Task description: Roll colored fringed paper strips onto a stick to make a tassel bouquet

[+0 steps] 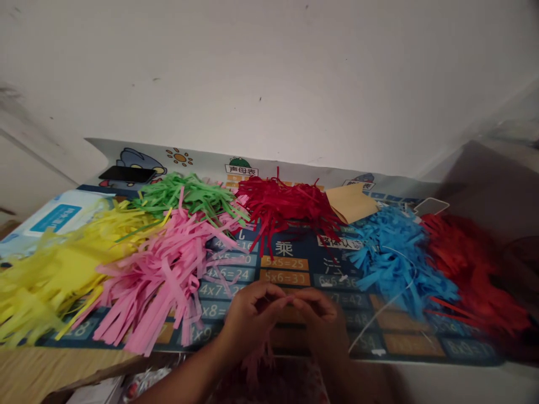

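Note:
My left hand (255, 314) and my right hand (322, 317) meet fingertip to fingertip above the front of the printed mat. Both are closed in a pinch on a pink paper tassel (257, 359), whose fringed end hangs below my left hand. The part between the fingertips is mostly hidden. Nearest on the left lies a pile of pink fringed paper (168, 275). To the right of my right hand is a pile of blue fringed paper (400, 258), with a thin white string (387, 306) running over it.
Yellow (71, 264), green (185, 196), dark red (290, 205) and bright red (471, 275) fringed paper piles cover the mat (286, 264). A phone (127, 174), a wipes pack (54, 216) and a tan paper piece (351, 203) lie among them. A white wall (269, 84) stands behind.

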### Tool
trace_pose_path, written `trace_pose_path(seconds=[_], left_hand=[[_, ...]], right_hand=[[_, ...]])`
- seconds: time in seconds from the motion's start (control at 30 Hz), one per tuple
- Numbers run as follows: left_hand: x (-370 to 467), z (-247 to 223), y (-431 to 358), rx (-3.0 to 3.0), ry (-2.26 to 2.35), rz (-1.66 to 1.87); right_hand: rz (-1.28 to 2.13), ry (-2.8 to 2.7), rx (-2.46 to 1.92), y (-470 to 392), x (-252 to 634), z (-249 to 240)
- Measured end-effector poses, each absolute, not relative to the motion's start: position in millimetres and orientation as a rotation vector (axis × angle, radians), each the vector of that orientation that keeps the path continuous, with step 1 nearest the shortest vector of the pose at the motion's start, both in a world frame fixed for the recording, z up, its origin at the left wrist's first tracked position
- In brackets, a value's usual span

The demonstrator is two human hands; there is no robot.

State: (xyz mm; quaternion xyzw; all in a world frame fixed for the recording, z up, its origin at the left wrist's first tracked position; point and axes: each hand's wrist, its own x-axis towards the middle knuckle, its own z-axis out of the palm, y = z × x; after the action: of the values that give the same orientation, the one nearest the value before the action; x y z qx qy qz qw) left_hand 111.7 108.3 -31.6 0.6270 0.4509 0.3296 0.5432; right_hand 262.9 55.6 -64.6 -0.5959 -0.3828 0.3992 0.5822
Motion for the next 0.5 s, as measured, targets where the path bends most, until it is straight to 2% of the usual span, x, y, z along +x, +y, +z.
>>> trace_pose_path(seconds=[0.33,0.5], left_hand=[[109.8,-36.3,109.0,1.654,1.075,0.794],[109.5,-39.0,109.6,1.803,0.992,0.814]], right_hand=[[0.877,-0.958,-1.377,53.4,263.6,-65.8],[0.739,-1.095,-1.408,53.0,266.0,-63.6]])
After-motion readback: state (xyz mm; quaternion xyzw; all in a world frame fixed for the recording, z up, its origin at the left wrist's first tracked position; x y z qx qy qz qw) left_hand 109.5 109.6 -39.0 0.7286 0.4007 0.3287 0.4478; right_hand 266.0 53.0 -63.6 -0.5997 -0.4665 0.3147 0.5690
